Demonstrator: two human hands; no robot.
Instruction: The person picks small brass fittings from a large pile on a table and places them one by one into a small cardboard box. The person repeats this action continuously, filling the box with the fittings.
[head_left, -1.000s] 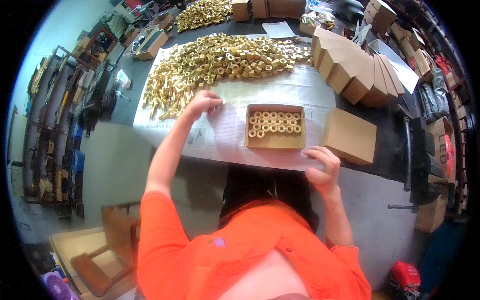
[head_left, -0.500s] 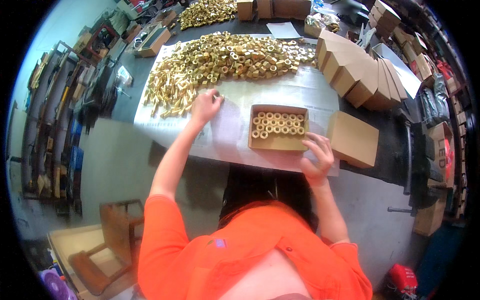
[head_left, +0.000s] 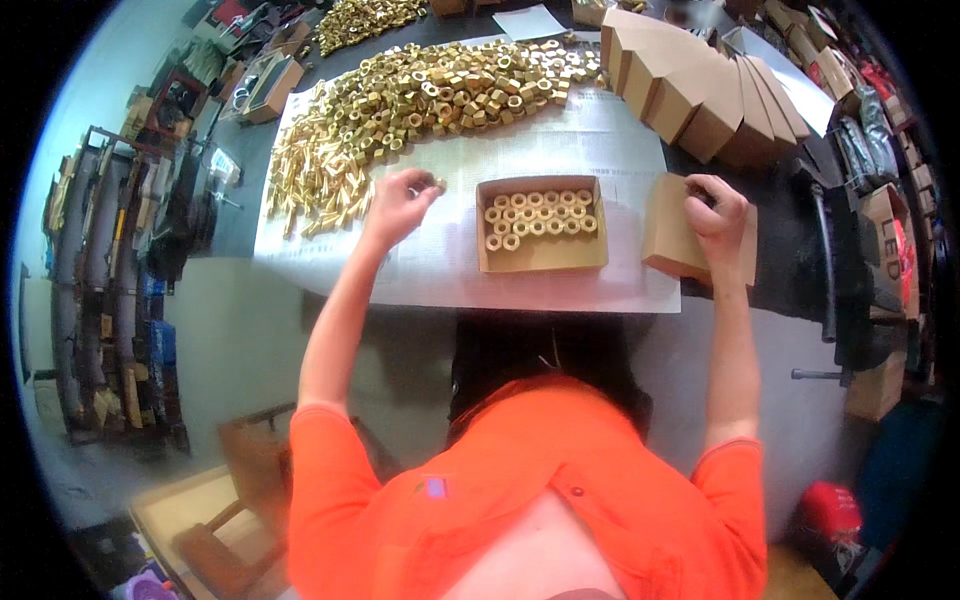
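Note:
My left hand [head_left: 403, 203] pinches a small brass nut [head_left: 439, 184] between thumb and fingertips, over the paper sheet [head_left: 390, 280] and left of an open cardboard box [head_left: 542, 259]. Inside that box, brass nuts [head_left: 542, 213] stand in rows, with bare cardboard along the near side. My right hand [head_left: 717, 208] is curled into a fist above a closed cardboard box [head_left: 672, 230] and partly covers it. What the fist holds, if anything, is hidden. Beyond my left hand lies a large heap of brass hex nuts [head_left: 430, 95], and slim brass pieces [head_left: 315, 185] spread to its left.
A fanned row of cardboard boxes [head_left: 690, 85] stands at the back right. Another brass heap [head_left: 365, 22] sits at the far edge. A black clamp-like tool [head_left: 828, 270] is at the right edge of the table, and a wooden chair [head_left: 235, 520] is at the lower left.
My right hand has left the open box's near right corner and moved right and away from me, closing over the other box. My left hand still pinches the nut; the view has shifted.

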